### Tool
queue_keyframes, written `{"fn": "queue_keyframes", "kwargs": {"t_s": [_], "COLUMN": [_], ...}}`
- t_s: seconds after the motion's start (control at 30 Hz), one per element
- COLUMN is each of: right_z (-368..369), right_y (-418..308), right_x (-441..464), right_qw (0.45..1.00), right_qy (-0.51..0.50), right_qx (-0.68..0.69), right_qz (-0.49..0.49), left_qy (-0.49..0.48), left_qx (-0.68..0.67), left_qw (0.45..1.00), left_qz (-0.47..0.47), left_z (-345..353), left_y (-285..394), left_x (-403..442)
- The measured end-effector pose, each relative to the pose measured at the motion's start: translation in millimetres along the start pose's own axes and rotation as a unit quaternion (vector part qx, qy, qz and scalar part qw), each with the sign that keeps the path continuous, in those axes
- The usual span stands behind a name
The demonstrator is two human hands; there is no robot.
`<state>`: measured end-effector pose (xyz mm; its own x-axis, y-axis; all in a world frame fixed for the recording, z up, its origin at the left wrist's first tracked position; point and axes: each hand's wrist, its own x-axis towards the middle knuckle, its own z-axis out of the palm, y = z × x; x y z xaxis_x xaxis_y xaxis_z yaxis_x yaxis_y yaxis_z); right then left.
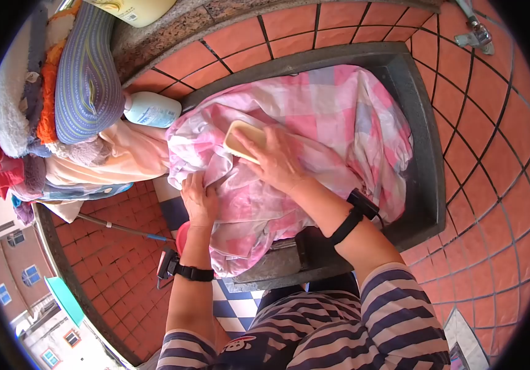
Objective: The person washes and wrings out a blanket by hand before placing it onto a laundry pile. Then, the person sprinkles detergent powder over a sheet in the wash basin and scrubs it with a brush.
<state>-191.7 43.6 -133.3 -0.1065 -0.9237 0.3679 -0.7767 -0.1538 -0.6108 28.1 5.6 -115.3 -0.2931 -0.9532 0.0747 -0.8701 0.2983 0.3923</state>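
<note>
A pink and white checked cloth (327, 102), probably a bed sheet, lies bunched and wet-looking across the dark stone sink (422, 117). My right hand (277, 161) grips a cream-backed scrub brush (236, 145) and presses it to the cloth left of the middle. The brush's underside is hidden against the fabric. Just below and to the left, my left hand (199, 200) has its fingers curled on the cloth's left edge, holding a fold. Part of the cloth hangs over the sink's front edge.
A pale blue and white bottle (153, 110) lies beside the sink's upper left corner. Piled laundry (89, 80) fills the left side. A yellow container (138, 7) stands on the stone ledge. A metal tap (478, 38) is at upper right, and a long-handled pole (123, 228) at lower left.
</note>
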Motion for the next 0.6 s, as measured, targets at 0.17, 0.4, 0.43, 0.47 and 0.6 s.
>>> {"fn": "queue_keyframes", "kwargs": {"t_s": [0.17,0.4,0.43,0.47,0.6], "right_z": [-113.8,-47.3,-24.9,-8.5,7.7], "right_y": [193.0,72.6,25.7,-11.0,-15.4], "right_x": [-120.0,-65.3,-48.0,-36.4,-32.2], "right_qw": [0.930,0.897,0.856,0.842,0.964], "right_qy": [-0.124,0.080,0.151,0.162,0.096], "right_qx": [-0.298,0.139,0.322,0.399,0.163], "right_qz": [0.179,0.412,0.376,0.324,0.189], "left_qy": [0.055,0.114,0.139,0.083,-0.028], "left_qx": [-0.332,-0.104,-0.103,-0.280,-0.597], "left_qw": [0.899,0.988,0.985,0.953,0.687], "left_qz": [-0.280,-0.012,0.012,-0.082,-0.413], "left_z": [-28.1,-71.9,-77.4,-78.3,-88.1], "left_y": [-37.0,50.5,62.3,49.0,85.7], "left_x": [-29.8,-37.6,-43.1,-62.8,-73.2]}}
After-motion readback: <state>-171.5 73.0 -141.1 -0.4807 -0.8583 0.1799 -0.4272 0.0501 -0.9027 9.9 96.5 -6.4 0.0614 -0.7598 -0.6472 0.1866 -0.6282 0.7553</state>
